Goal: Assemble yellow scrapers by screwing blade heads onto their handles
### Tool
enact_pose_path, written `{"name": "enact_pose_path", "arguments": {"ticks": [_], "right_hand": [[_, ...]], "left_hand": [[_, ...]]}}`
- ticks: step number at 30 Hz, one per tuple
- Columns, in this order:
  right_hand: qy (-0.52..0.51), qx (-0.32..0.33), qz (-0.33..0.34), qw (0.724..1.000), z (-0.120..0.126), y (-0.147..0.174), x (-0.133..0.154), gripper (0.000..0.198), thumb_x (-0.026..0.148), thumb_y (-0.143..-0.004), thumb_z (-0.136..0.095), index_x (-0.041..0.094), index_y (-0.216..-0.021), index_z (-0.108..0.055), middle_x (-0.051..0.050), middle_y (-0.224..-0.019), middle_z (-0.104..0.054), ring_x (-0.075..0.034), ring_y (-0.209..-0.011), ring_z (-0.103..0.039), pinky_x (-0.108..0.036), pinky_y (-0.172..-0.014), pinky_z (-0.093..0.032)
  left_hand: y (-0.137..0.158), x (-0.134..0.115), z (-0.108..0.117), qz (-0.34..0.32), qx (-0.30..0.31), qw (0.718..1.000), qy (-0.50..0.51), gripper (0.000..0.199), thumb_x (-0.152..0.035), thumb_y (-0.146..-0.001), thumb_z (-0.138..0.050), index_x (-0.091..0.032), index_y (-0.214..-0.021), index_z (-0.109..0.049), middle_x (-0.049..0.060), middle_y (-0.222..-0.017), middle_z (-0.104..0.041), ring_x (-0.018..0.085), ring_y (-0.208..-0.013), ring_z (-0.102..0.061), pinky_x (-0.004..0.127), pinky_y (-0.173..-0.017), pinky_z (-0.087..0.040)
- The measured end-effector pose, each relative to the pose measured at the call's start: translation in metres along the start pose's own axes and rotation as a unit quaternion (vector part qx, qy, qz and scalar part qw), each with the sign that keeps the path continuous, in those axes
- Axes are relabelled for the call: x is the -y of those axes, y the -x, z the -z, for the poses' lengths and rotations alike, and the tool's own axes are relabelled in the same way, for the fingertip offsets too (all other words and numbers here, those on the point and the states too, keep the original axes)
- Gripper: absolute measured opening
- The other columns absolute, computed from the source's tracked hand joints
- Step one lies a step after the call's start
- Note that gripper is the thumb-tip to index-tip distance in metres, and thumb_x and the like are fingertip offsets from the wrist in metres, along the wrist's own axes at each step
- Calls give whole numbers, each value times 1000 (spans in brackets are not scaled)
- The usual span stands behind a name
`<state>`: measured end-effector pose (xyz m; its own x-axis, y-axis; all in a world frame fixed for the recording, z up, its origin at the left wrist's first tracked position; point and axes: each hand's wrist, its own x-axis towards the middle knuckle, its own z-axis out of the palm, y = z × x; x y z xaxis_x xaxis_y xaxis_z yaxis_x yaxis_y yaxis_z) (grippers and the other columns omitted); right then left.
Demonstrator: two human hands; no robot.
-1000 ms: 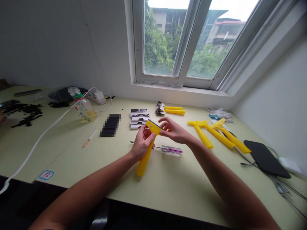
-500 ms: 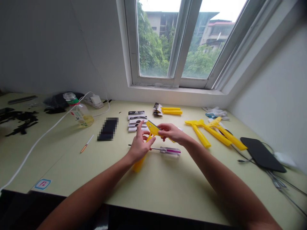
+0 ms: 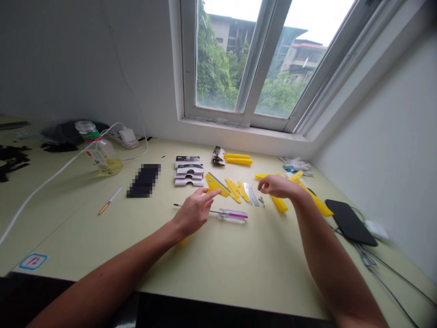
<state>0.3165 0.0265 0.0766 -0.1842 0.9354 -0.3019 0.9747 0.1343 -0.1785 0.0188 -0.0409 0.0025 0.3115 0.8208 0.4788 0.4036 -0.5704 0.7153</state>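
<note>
In the head view my left hand [image 3: 193, 212] is closed round a yellow scraper [image 3: 218, 186], whose flat head with a grey blade edge tilts up past my fingers. My left index finger lies along that head; the handle is mostly hidden below my palm. Over the table to the right hangs my right hand [image 3: 278, 186], fingers drawn together. Whether they hold something small cannot be made out. Just below its fingertips lie several small screws [image 3: 261, 200]. Beside them are metal blades [image 3: 251, 195] and loose yellow plates [image 3: 243, 191]. A screwdriver [image 3: 232, 215] with a clear handle lies under my left wrist's right side.
More yellow scraper bodies [image 3: 319, 202] lie at the right, near a black power bank-like slab [image 3: 351, 222]. White packets [image 3: 189, 175] and packaged yellow handles [image 3: 238, 159] are at the back. A bottle [image 3: 102, 152], dark pixelated rectangle [image 3: 144, 181] and cigarette [image 3: 109, 201] lie left.
My right hand has let go of the scraper and moved right, over the screws. My left hand keeps the scraper, lower now. The view has shifted slightly, uncovering the plates and blades.
</note>
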Motion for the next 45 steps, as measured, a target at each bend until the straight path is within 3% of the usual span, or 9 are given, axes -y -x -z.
{"name": "enact_pose_path", "arguments": {"ticks": [2, 5, 8, 11, 15, 26, 33, 45], "right_hand": [[27, 27, -37, 999, -4, -1, -13, 18, 17, -72, -65, 20, -85, -75, -8, -91, -73, -20, -79, -67, -28, -66, -48], [27, 41, -64, 997, -14, -10, -18, 20, 19, -71, -68, 18, -90, -74, -9, -91, -72, -19, -73, -67, -27, -62, -48], [17, 58, -87, 994, -21, -19, -15, 23, 15, -73, -65, 16, -96, -71, -8, -85, -71, -17, -66, -66, -25, -58, -48], [4, 73, -108, 992, -24, -23, -14, 27, 11, -75, -61, 16, -100, -69, -7, -77, -69, -17, -63, -65, -25, -55, -49], [-21, 82, -129, 988, -27, -23, -18, 30, 8, -76, -59, 17, -104, -66, -9, -84, -68, -16, -62, -65, -25, -53, -51], [-38, 89, -116, 988, -29, -24, -19, 20, 8, -76, -60, 17, -93, -67, -9, -94, -69, -14, -60, -65, -24, -52, -52], [-28, 98, -99, 990, -28, -24, -23, 7, 11, -73, -63, 13, -77, -69, -7, -72, -70, -16, -58, -66, -24, -54, -50], [-24, 103, -89, 990, -31, -28, -33, 17, 7, -67, -63, 14, -81, -70, -7, -77, -72, -16, -62, -67, -24, -55, -50]], "left_hand": [[0, -3, -1, 11, -1, 999, 39, 36, -20, -89, -53, -32, -119, -68, 9, -105, -66, 21, -82, -63, 33, -73, -53], [1, -5, -4, 65, 4, 992, 108, 35, -25, -90, -54, -31, -121, -67, 9, -111, -66, 14, -59, -59, 26, -50, -52], [2, -2, -8, 113, 3, 983, 144, 36, -32, -90, -53, -29, -125, -65, 10, -116, -64, 11, -51, -57, 23, -37, -48], [2, 0, -9, 131, 5, 979, 156, 40, -35, -91, -54, -27, -129, -62, 10, -118, -63, 11, -54, -59, 23, -37, -51], [0, -1, -7, 164, 14, 965, 204, 44, -37, -91, -56, -25, -133, -58, 11, -119, -61, 9, -56, -60, 23, -40, -53], [-7, -1, 1, 221, 15, 878, 425, 54, -36, -85, -66, -24, -135, -50, 14, -120, -61, 11, -56, -64, 25, -41, -54], [-7, 5, 1, 233, 5, 849, 475, 61, -32, -84, -68, -25, -140, -46, 14, -118, -64, 12, -57, -64, 24, -41, -52], [-10, 3, 5, 250, 2, 806, 536, 64, -27, -86, -65, -29, -143, -37, 14, -115, -67, 9, -50, -59, 20, -42, -45]]}}
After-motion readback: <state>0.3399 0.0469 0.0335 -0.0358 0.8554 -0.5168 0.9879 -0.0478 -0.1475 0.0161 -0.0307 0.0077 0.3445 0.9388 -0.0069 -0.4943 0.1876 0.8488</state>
